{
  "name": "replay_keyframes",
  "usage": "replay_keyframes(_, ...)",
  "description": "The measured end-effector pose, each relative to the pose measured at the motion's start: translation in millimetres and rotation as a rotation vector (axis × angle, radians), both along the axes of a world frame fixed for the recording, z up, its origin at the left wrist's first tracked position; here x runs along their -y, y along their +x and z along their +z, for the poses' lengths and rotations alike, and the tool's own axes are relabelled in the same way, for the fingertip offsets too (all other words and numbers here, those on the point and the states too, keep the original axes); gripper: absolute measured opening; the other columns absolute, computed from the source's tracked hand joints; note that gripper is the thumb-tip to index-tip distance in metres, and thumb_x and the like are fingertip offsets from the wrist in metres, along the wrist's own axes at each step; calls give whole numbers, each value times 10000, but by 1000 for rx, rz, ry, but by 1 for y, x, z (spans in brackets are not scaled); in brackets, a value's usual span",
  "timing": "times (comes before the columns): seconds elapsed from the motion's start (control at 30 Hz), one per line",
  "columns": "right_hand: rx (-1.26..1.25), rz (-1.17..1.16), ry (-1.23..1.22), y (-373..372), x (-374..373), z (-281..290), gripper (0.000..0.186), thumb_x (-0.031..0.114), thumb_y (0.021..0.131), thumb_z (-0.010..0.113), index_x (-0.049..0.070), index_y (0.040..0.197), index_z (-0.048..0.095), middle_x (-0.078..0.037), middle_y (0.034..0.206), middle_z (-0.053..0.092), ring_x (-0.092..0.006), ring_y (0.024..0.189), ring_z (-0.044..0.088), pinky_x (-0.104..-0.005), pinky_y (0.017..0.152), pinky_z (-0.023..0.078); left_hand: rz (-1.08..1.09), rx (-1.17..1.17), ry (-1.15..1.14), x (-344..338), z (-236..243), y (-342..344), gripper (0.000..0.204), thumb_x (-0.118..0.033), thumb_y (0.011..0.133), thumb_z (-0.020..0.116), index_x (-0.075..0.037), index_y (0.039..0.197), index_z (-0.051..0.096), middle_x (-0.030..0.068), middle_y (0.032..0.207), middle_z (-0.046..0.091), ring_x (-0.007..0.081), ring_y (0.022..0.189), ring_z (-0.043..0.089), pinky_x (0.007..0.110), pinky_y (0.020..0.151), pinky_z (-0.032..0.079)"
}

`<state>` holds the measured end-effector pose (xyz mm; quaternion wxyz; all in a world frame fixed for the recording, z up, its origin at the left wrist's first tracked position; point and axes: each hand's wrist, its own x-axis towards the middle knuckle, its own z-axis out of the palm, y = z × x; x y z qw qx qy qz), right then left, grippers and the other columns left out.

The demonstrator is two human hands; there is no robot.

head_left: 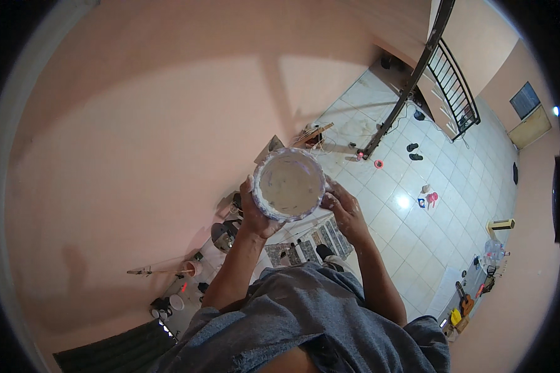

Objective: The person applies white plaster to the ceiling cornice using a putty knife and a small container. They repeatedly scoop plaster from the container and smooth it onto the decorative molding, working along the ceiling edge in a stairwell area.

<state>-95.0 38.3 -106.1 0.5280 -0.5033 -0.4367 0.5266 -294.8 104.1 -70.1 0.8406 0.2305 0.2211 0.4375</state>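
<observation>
A round, open bucket (259,194), its rim smeared with white and purple-tinged paste, is held up in front of my body. Inside is a pale beige surface, either cloudy liquid or the coated bottom; I cannot tell which. My left hand (255,214) grips the bucket's lower left side, thumb up against the rim. On the opposite side my right hand (345,212) has its fingers curled against the rim. White residue marks the fingers of both hands.
A peach wall (162,124) rises on the left. Far below lies a white tiled floor (389,221) with black sandals (415,152) and a pink item (432,198). A dark metal post (401,99) stands ahead right. A guitar (466,303) lies by the right wall.
</observation>
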Motion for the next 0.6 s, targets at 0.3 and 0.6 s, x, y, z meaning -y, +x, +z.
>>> replay_keyframes(0.3,-280,30,-130,-1,-11,-38,507,298,1024,580,7,1431,495,-34,999,646,-108,767,555,-265,694,464,-76,50,-46,-8,-17,-2,830,-665,928,358,-49,1482,394,180,1424,521,338,1284,552,508,1056,481)
replay_keyframes(0.6,15,-243,71,49,18,18,504,240,1022,571,-50,1424,480,-159,1140,693,-94,701,541,-236,627,452,38,165,-203,3,-25,-1,877,-735,891,436,-109,1502,374,159,1483,465,359,1339,493,566,1087,433)
